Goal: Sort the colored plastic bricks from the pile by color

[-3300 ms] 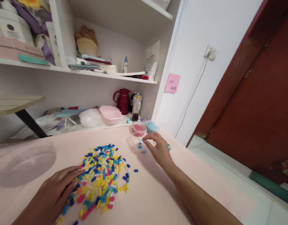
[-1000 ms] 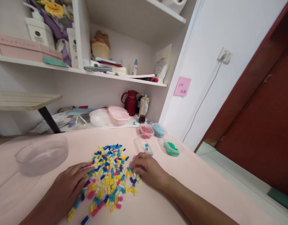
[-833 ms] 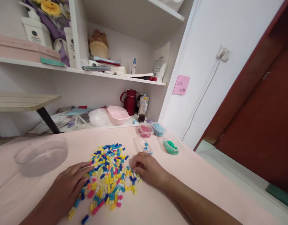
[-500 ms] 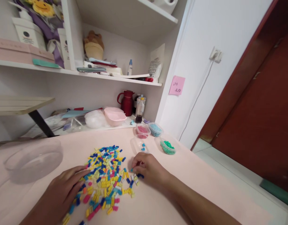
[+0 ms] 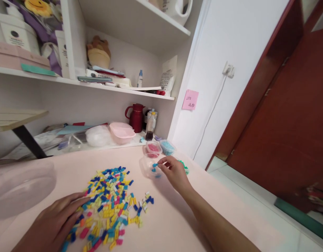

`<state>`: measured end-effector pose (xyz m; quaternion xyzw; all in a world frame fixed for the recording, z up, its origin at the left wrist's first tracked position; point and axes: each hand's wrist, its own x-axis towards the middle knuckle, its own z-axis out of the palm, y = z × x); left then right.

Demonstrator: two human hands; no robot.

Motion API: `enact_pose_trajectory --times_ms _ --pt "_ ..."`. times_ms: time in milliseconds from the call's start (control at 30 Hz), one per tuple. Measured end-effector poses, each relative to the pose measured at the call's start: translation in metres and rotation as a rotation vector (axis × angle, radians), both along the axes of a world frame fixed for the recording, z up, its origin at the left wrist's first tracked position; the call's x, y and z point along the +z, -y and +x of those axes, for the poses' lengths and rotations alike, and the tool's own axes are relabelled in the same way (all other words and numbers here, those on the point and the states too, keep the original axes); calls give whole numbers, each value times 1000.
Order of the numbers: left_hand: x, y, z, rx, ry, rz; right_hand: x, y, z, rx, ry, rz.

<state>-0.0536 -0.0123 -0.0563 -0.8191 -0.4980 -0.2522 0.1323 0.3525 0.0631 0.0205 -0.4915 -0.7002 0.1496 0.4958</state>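
My right hand [image 5: 174,174] is over a small clear plastic tub [image 5: 145,168], with thumb and forefinger pinched on a small blue toy brick [image 5: 155,165]. A few blue bricks lie in that tub. My left hand [image 5: 57,217] rests with fingers stretched out along the left edge of a loose pile of toy bricks [image 5: 109,206]. Yellow, navy, teal, pink, white and orange pieces are mixed in the pile. Just right of it sits a little cluster of navy and pale bricks [image 5: 146,202].
Behind the clear tub stand tubs of pink bricks [image 5: 153,148] and light blue bricks [image 5: 167,147]. My right hand partly covers a tub of green bricks [image 5: 186,167]. A large clear round container [image 5: 25,185] is at left. A red jug [image 5: 136,118] and pink box [image 5: 122,132] stand behind.
My right hand has gone from the pile's right edge up and away to the clear tub, carrying a blue brick. My left hand stays by the pile. The view has shifted slightly.
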Motion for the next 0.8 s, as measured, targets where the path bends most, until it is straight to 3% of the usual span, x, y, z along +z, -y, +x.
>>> enact_pose_trajectory --times_ms 267,533,800 --pt "10 8 11 23 21 -41 2 11 -9 125 -135 -39" --pt "8 13 24 53 115 -3 -10 41 -40 478 242 -30" --pt "12 20 37 103 188 -24 -33 34 -55 437 440 -58"
